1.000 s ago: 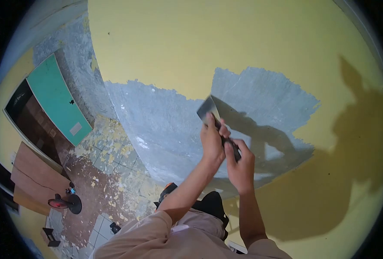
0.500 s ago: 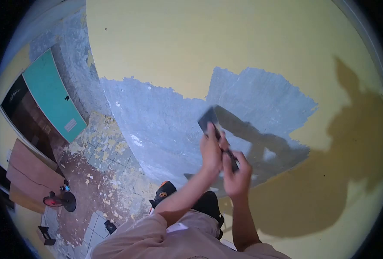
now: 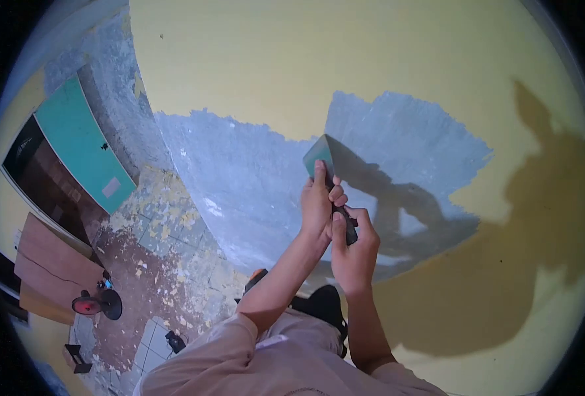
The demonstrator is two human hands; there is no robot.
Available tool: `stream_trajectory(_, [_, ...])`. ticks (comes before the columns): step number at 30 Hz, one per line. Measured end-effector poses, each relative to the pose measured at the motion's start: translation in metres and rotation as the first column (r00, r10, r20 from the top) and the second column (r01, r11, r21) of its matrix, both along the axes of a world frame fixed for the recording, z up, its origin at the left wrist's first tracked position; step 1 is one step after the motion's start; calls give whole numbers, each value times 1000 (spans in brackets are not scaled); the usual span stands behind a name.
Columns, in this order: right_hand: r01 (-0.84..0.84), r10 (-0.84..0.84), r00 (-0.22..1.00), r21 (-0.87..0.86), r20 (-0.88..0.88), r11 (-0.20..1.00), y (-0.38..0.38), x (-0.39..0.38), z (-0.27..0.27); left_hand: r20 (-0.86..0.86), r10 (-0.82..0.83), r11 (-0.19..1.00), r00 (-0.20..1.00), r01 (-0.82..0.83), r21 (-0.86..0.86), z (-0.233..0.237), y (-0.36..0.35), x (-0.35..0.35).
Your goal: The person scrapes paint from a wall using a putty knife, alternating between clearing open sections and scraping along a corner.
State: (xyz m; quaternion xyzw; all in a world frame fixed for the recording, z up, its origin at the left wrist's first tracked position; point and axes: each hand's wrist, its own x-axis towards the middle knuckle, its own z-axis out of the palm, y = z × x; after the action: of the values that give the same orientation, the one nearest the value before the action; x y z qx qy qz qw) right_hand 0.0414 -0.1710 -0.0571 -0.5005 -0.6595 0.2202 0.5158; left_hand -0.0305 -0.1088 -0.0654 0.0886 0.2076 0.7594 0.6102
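Note:
A paint scraper with a wide flat blade is held in both hands, blade up against the wall. My left hand wraps the handle close below the blade, its thumb stretched along the blade's base. Lower down, my right hand is closed around the dark end of the handle. The blade's upper corner lies near the ragged border between yellow paint and the bare grey wall patch. Dark shadows of the arms and tool fall across the grey to the right.
Paint flakes litter the floor at the left. A fan stands there beside leaning brown boards, with a green door behind. A small black object sits on pale tiles, and a dark stool-like item stands farther left.
Both hands and the scraper have moved up the wall, bringing the blade to the paint's ragged edge. The blade now catches light and looks greenish. The view has shifted slightly.

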Motion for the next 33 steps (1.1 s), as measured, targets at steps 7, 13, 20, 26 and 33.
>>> stream_trajectory(7, [-36, 31, 996, 62, 81, 997, 18, 0, -12, -73, -31, 999, 997, 34, 32, -6, 8, -6])
stream_trajectory(13, [-78, 79, 996, 27, -27, 997, -19, 21, -15, -29, -50, 993, 998, 46, -105, -8, -25, 15])
stream_trajectory(20, [-117, 118, 990, 21, -82, 993, 23, -5, -15, -35, 100, 995, 994, -100, 20, -8, 13, -12])
stream_trajectory(26, [-50, 52, 999, 173, -3, 984, 1, 9, -25, -123, -36, 987, 992, 16, -159, -15, -6, 5])
stream_trajectory(33, [-95, 97, 995, 118, -11, 989, -5, -4, -5, -8, 14, 995, 1000, -15, -94, -3, -10, -10])
